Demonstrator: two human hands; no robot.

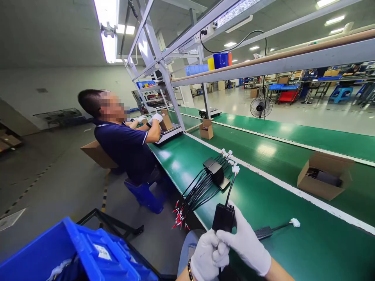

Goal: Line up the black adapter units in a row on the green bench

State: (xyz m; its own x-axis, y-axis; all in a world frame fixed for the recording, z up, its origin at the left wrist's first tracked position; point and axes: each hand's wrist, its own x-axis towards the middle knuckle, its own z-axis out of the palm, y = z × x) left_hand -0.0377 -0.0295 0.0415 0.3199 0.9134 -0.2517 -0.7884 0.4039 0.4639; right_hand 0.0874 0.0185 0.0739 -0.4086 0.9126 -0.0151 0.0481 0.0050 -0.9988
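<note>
My right hand (248, 242), in a white glove, grips a small black box (223, 218) from its right side. A short black cable with a white plug (235, 169) rises from the box's top. My left hand (206, 253), also gloved, is closed just under the box, around the black cable at its lower end; the fingers partly hide the cable. Beyond my hands, a pile of similar black boxes (215, 171) lies on the green bench, their cables ending in red tips (180, 218). Right of my right hand lies another black unit (264, 233) with a white plug.
An open cardboard box (325, 175) holding dark items stands on the green conveyor (263, 150) at right. A smaller carton (206, 129) stands farther off. A co-worker (123, 136) sits at left, hands at a carton. Blue bins (96, 249) stand lower left. A shelf frame (166, 78) rises ahead.
</note>
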